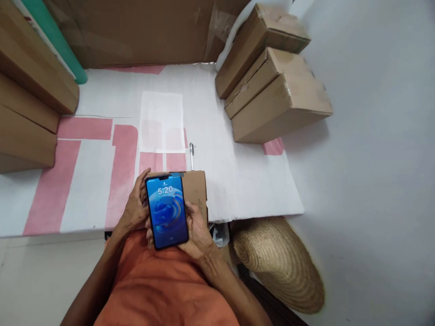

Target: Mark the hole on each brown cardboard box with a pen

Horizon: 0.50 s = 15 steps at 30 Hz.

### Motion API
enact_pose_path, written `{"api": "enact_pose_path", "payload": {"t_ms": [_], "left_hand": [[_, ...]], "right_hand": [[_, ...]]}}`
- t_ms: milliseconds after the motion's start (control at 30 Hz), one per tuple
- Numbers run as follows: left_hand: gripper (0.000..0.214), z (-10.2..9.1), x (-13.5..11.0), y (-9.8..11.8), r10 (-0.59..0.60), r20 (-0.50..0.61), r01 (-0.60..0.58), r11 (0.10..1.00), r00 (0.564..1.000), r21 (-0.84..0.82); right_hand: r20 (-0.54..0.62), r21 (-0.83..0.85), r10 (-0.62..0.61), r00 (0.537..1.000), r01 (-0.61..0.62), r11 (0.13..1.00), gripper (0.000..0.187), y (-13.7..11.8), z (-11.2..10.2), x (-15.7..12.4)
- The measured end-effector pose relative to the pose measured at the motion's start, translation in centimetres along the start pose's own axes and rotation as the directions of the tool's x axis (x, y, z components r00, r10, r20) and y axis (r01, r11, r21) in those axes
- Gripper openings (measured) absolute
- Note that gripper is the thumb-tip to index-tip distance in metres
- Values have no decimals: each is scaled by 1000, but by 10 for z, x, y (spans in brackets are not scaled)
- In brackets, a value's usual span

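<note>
above my orange garment (163, 290), my right hand (200, 233) grips a smartphone (168, 213), fingertips showing past its left edge, its lit screen reading 5:20. my left hand (136, 206) curls beside that edge; i cannot tell whether its fingers hold the phone or the cardboard box (196, 188) behind. a woven straw hat (282, 262) is to my right. beyond the box lie a pen (191, 154) and a translucent sheet (161, 120), with cardboard cartons (268, 108) farther right.
</note>
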<state>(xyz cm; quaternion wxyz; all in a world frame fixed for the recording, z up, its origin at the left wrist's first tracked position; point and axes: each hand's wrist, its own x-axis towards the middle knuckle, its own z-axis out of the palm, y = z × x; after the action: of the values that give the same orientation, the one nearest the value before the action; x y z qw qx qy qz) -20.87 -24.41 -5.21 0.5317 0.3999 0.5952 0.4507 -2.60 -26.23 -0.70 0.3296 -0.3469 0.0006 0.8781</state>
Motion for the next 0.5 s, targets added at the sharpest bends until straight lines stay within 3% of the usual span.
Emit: {"api": "enact_pose_path", "payload": {"t_ms": [200, 300, 400, 500], "left_hand": [[111, -1, -4, 14, 20, 23, -22, 997, 1000, 77], [110, -5, -7, 19, -24, 9, 22, 994, 1000, 106], [108, -13, -9, 20, -61, -49, 67, 990, 997, 127], [102, -24, -11, 19, -83, -119, 102, 981, 989, 164]], "right_hand": [[95, -128, -133, 987, 144, 981, 56, -23, 3, -15], [29, -234, -280, 960, 279, 931, 67, -49, -6, -22], [-121, -402, -525, 842, 443, 802, 62, -78, -28, -22], [-186, -642, -706, 683, 459, 613, 60, -98, -55, -15]]}}
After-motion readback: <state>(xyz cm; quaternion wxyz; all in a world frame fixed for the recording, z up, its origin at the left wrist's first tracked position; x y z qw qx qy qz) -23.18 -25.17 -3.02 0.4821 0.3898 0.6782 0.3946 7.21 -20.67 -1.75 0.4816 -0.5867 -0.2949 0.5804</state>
